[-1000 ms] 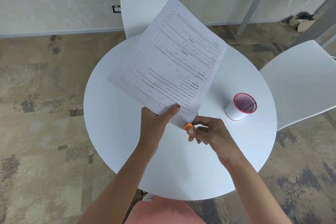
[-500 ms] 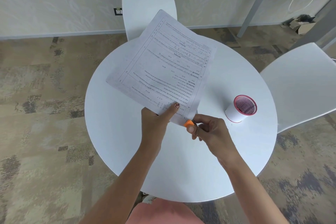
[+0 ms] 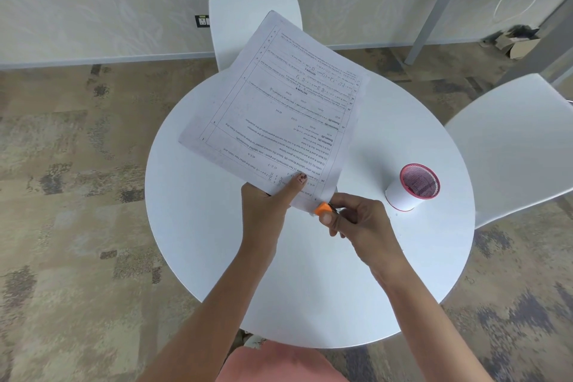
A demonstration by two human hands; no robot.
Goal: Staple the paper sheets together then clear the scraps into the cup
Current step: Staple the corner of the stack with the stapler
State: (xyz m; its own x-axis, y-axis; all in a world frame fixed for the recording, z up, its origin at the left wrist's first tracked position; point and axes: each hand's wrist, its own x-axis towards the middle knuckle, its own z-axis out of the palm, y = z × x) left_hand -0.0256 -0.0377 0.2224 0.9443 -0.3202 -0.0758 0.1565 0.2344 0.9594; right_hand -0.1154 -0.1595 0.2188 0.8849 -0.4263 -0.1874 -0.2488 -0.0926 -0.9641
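While my right hand (image 3: 361, 220) sits closest to me, fingers curled tight round the small orange-tipped stapler (image 3: 324, 209), its nose is at the near corner of the paper sheets (image 3: 279, 108). Can't tell if the jaws are fully over the edge or just touching it. Left hand (image 3: 269, 201) is beside it, pinching the same near edge w/ thumb on top, rest of the fingers hidden under the paper. Sheets are lifted off the round white table (image 3: 217, 257), tilting up and away toward the far chair (image 3: 248, 9).

Risks as I judge them: sheets only held at one edge, so they could fan or slip out of line before the staple bites; a bite too close to the corner may tear out; stapler is tiny, could twist in my grip.

Further right, well apart from both hands, stands the cup (image 3: 412, 187), upright, red mesh rim; nothing visible inside, tho the view is shallow. No scraps seen on the table.
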